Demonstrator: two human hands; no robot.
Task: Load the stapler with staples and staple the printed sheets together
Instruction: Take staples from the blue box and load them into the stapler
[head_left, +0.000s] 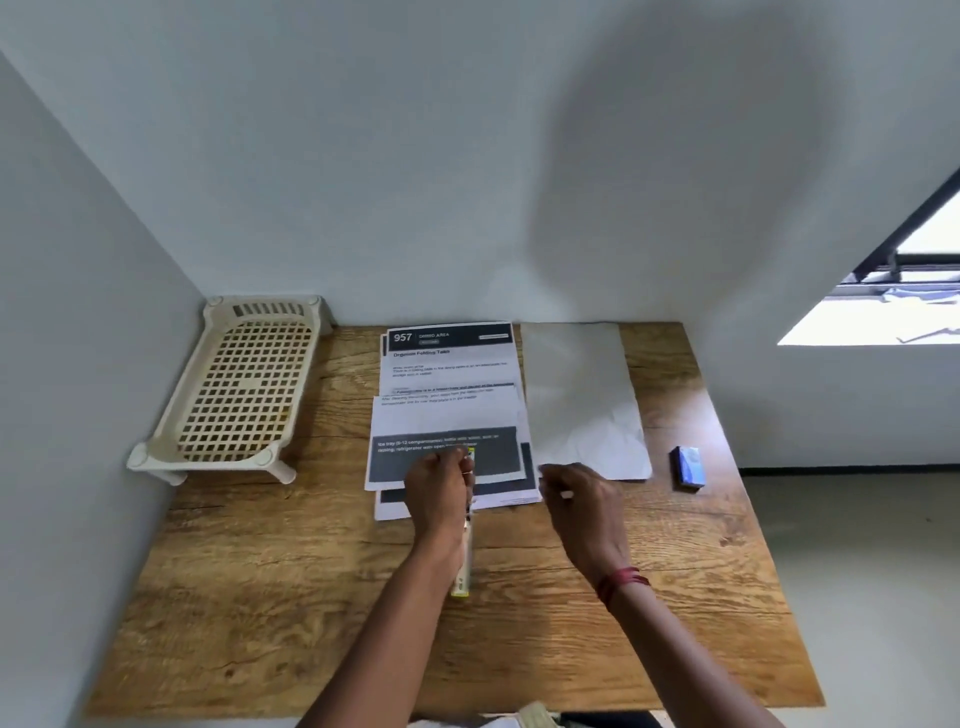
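Note:
Several printed sheets (449, 410) lie in a loose stack at the middle back of the wooden table (260, 597). My left hand (439, 491) grips a yellow stapler (465, 566) that is swung open, its top near my fingers over the lower sheets and its base pointing back toward me. My right hand (582, 499) hovers just right of the stack with thumb and forefinger pinched together; whether a strip of staples sits between them is too small to tell. A small blue staple box (688, 467) lies at the right.
A blank, slightly crumpled white sheet (582, 400) lies right of the stack. A cream plastic rack (234, 389) stands in the back left corner against the walls. The table's right edge drops to the floor beyond the blue box.

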